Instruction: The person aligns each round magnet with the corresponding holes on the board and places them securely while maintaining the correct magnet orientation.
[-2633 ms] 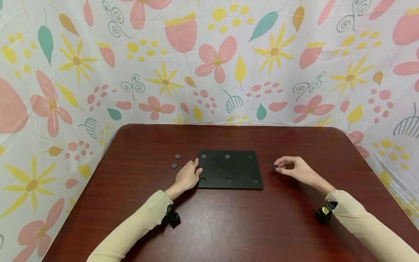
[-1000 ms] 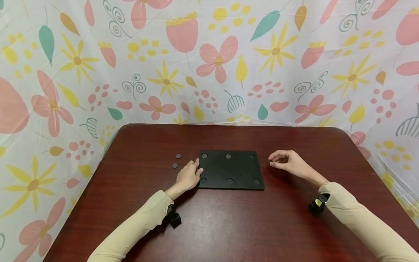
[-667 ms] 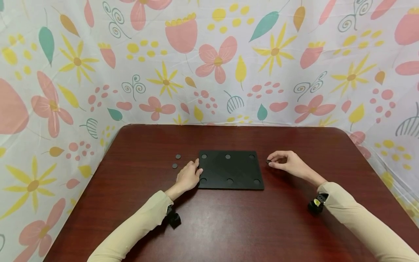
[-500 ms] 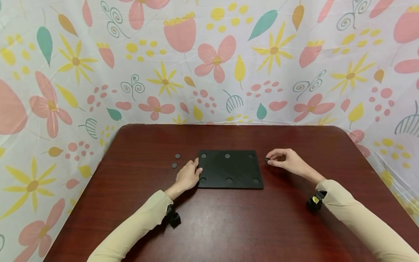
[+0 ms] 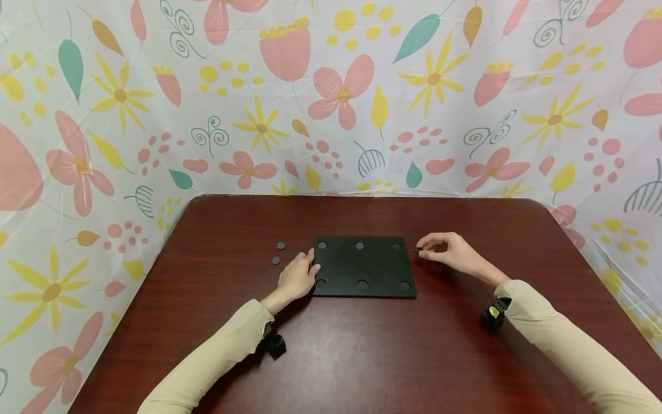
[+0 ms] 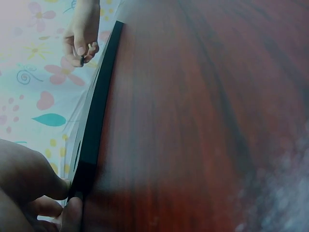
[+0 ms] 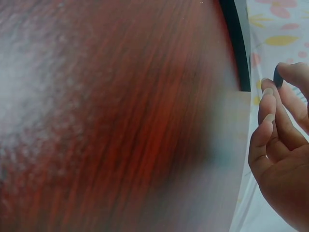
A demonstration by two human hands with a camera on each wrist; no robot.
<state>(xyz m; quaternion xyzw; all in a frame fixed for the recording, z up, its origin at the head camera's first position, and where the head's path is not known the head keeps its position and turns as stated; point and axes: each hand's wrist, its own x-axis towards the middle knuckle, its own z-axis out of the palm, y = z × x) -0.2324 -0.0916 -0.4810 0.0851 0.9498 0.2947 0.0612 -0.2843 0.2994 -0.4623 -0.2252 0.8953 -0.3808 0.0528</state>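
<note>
A flat black board (image 5: 362,265) with several round recesses lies mid-table. Its far-left and far-middle recesses look lighter, as if grey discs sit in them; the others look dark. My left hand (image 5: 296,278) holds the board's left edge; in the left wrist view the thumb (image 6: 38,176) and a finger pinch its near corner. Just right of the board's far-right part, my right hand (image 5: 451,252) pinches a small dark disc (image 7: 278,76) between thumb and fingertips, raised off the table. Two loose dark grey discs (image 5: 281,245) (image 5: 276,260) lie left of the board.
The brown wooden table (image 5: 351,351) has rounded far corners. A flower-patterned cloth (image 5: 331,115) hangs along its back and sides. Black wrist cameras (image 5: 275,345) (image 5: 492,319) sit under both sleeves.
My right hand has moved left and slightly away from me with the disc, closer to the board. The left hand, board and loose discs have stayed in place.
</note>
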